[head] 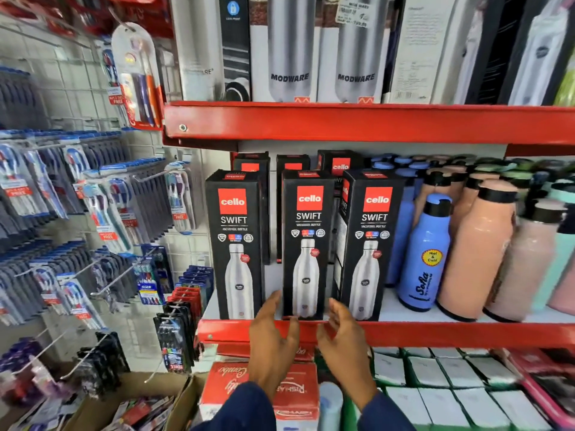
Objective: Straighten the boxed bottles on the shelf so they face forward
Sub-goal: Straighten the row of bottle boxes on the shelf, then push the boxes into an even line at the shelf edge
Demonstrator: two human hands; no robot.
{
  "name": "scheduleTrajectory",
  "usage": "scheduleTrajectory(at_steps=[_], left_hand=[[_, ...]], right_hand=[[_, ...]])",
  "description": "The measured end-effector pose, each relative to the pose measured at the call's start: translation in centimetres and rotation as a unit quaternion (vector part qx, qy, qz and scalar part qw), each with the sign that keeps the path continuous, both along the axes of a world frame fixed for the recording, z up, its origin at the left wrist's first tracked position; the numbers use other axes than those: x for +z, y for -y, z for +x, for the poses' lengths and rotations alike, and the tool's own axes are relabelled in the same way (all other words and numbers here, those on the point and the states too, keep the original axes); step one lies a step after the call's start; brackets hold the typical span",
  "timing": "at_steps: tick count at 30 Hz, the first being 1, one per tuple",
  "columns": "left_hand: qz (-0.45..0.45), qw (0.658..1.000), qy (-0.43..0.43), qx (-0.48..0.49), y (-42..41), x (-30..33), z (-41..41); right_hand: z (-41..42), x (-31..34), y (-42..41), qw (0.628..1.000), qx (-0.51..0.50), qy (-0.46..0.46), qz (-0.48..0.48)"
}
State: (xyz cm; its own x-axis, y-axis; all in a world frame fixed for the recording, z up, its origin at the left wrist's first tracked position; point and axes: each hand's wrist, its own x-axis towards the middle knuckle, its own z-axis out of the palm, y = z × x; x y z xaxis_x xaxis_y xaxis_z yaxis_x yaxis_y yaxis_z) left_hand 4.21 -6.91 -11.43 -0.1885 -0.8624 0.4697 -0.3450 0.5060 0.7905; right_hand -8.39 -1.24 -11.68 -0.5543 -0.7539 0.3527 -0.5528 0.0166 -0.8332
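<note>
Hands, left (271,332) and right (340,332), open beside middle of 3 upright front-row bottle boxes (306,244).

Glossy black cardboard boxes (306,244); red-painted metal shelf (435,332); pastel bottles (476,250) look like smooth matt plastic.

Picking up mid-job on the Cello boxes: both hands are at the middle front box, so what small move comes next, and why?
Probably shift to the right-hand black Cello Swift box and turn it square. The middle black Cello Swift box between the left hand and right hand already faces forward, with neither hand in a closed grip, while the right box is angled, showing its left side panel.
</note>
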Motion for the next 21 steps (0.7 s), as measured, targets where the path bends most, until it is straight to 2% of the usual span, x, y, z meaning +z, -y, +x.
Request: scheduleTrajectory(at_steps=[5, 9, 21], left_hand=[[0.035, 0.999, 0.041, -0.002, 0.2, 0.7, -1.2], [0.04, 0.998, 0.035, 0.016, 0.6, 1.1, -1.5], [0.066, 0.997, 0.042, 0.015, 0.2, 1.3, -0.5]], right_hand=[[-1.6, 0.5, 0.5, 0.997, 0.051, -0.008, 0.06], [-2.4, 1.8, 0.6, 0.99, 0.103, -0.011, 0.093], [-2.1, 2.9, -0.5, 0.989, 0.123, -0.024, 0.078]])
